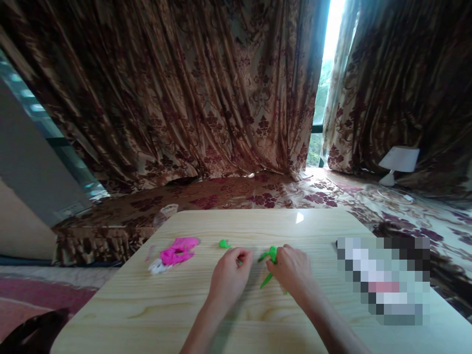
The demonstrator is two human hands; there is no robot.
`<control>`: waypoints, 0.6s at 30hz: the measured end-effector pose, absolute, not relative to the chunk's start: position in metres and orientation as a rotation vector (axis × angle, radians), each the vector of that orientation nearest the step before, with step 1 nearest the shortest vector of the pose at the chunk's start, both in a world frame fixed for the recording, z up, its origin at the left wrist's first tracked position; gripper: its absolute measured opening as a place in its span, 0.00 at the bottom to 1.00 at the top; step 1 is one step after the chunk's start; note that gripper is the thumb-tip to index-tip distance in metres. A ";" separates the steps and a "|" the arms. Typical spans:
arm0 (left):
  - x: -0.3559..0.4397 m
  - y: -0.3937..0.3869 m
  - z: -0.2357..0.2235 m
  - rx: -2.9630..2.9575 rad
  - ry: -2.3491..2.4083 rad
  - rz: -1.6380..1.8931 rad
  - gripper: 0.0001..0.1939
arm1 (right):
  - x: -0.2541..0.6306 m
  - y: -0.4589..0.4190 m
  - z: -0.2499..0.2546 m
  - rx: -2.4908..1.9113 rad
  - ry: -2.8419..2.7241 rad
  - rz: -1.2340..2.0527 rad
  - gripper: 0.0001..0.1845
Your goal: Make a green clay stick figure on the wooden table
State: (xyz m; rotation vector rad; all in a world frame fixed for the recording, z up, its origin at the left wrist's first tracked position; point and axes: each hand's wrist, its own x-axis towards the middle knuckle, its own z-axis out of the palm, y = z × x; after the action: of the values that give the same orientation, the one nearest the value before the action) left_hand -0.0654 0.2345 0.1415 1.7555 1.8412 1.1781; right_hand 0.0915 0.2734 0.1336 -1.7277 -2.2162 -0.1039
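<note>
On the light wooden table (258, 226), my right hand (291, 270) is curled over a green piece of clay (270, 256) with thin strands sticking out above and below the fingers. My left hand (230, 275) rests beside it with fingers curled in, a speck of green showing at the fingertips. A small green lump (223, 244) lies just beyond the left hand. A pink clay shape (179, 250) with a white bit (158, 266) lies further left.
A blurred-out object (383, 280) lies on the table's right side. Patterned brown curtains (191, 88) hang behind a cushioned ledge (228, 191). A white lamp (398, 162) sits at the far right. A clear cup (165, 212) stands past the table's far left corner.
</note>
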 end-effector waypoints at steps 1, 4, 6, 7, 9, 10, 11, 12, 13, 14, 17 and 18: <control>-0.063 0.234 0.140 1.726 1.764 1.216 0.15 | 0.091 0.273 0.133 -1.733 -2.209 -0.103 0.15; -0.056 0.229 0.139 1.635 1.608 1.299 0.14 | 0.093 0.272 0.136 -1.745 -2.145 -0.073 0.11; -0.052 0.224 0.141 1.559 1.529 1.325 0.14 | 0.096 0.267 0.142 -1.707 -2.068 -0.046 0.11; -0.050 0.222 0.143 1.510 1.482 1.325 0.14 | 0.097 0.264 0.147 -1.661 -2.031 -0.036 0.11; -0.045 0.217 0.147 1.376 1.364 1.321 0.15 | 0.098 0.254 0.157 -1.532 -1.967 -0.025 0.10; -0.041 0.214 0.150 1.291 1.288 1.321 0.16 | 0.098 0.249 0.161 -1.465 -1.943 -0.016 0.10; -0.038 0.213 0.152 1.200 1.202 1.324 0.17 | 0.097 0.245 0.165 -1.410 -1.926 0.003 0.10; -0.035 0.211 0.154 1.107 1.115 1.333 0.18 | 0.096 0.240 0.169 -1.369 -1.914 0.031 0.09; -0.031 0.209 0.156 1.019 1.035 1.347 0.18 | 0.095 0.237 0.171 -1.343 -1.906 0.065 0.09; -0.028 0.208 0.158 0.941 0.965 1.363 0.18 | 0.093 0.234 0.172 -1.325 -1.904 0.099 0.09; -0.023 0.205 0.160 0.787 0.830 1.391 0.15 | 0.092 0.227 0.173 -1.262 -1.932 0.180 0.07; -0.022 0.203 0.161 0.752 0.803 1.383 0.13 | 0.092 0.226 0.173 -1.225 -1.959 0.212 0.06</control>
State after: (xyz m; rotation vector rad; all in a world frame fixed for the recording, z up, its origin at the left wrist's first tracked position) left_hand -0.0220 0.2033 0.1607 0.7521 0.8033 1.3831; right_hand 0.0921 0.2256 0.1727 -1.2253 -1.9590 0.2116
